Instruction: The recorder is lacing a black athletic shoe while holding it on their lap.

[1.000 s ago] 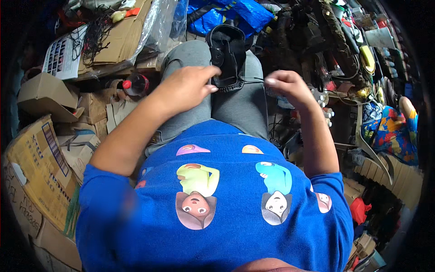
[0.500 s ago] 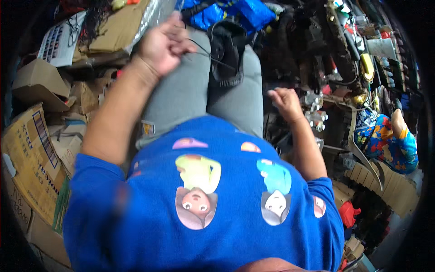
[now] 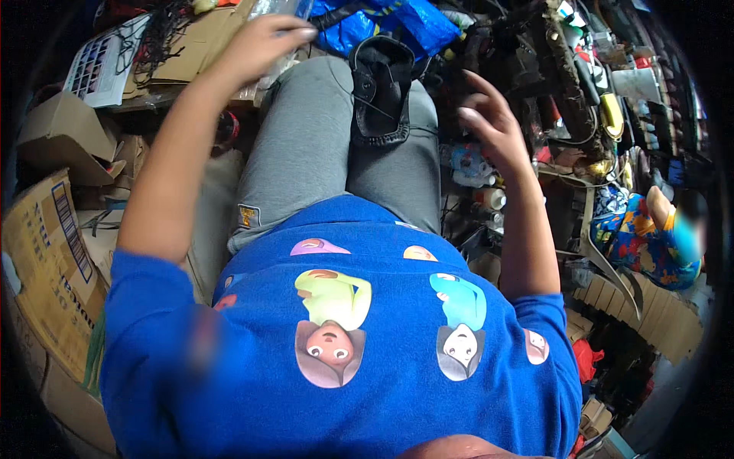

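A black shoe upper [image 3: 388, 96] with a stitched lower edge lies across my thighs, its opening facing up. A thin dark thread [image 3: 342, 86] loops out of its left side over my left thigh. My left hand [image 3: 264, 46] is raised beyond my left knee, near the cardboard and clear plastic. Its fingers stretch to the right, and nothing shows in them. My right hand [image 3: 495, 126] hovers to the right of my right knee, with thumb and forefinger apart and nothing visible between them. Neither hand touches the shoe upper.
Blue plastic sheeting [image 3: 405, 27] lies beyond my knees. Cardboard boxes [image 3: 65, 138] and black cords [image 3: 160, 46] crowd the left. Bottles [image 3: 489, 200], a yellow-handled tool [image 3: 612, 115] and other clutter fill the right. A person in colourful clothing [image 3: 650, 241] sits at far right.
My left hand has moved up and left, away from the shoe upper, and its curled fingers have straightened. My right hand has risen and its fingers have spread. The thread now hangs slacker.
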Tool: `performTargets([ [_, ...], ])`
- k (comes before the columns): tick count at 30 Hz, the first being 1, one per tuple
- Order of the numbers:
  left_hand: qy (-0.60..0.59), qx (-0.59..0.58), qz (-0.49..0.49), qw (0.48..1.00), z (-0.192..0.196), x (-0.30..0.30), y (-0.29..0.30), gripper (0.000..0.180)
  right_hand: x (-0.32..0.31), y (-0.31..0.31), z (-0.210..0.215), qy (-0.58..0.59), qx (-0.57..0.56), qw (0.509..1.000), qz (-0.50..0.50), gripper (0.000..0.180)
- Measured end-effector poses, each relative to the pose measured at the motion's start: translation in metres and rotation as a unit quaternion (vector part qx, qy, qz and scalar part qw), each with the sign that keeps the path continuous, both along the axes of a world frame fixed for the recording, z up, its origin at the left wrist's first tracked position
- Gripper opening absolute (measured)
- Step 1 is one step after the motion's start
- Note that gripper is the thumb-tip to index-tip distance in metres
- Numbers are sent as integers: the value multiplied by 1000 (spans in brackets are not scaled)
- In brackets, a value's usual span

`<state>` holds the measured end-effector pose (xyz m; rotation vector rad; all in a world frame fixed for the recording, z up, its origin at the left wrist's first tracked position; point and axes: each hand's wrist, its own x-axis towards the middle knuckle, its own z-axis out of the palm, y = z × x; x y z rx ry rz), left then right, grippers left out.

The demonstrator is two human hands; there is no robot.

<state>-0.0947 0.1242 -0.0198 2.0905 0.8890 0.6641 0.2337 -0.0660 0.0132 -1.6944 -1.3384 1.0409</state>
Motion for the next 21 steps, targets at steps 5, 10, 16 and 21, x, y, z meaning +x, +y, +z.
performTargets([
  [5, 307, -9, -32, 951, -27, 94, 29, 70, -47, 61, -3, -320, -46, 919, 225, 54],
  [10, 429, -72, -50, 899, -31, 105, 26, 68, -64, 52, -1, -239, -132, 943, 187, 52],
  [16, 339, -128, -124, 924, -39, 98, 37, 46, -89, 11, 24, -351, -121, 924, 92, 33],
  [21, 434, -37, -37, 899, -46, 116, 21, 43, -87, 4, 4, -410, -58, 910, 36, 27],
])
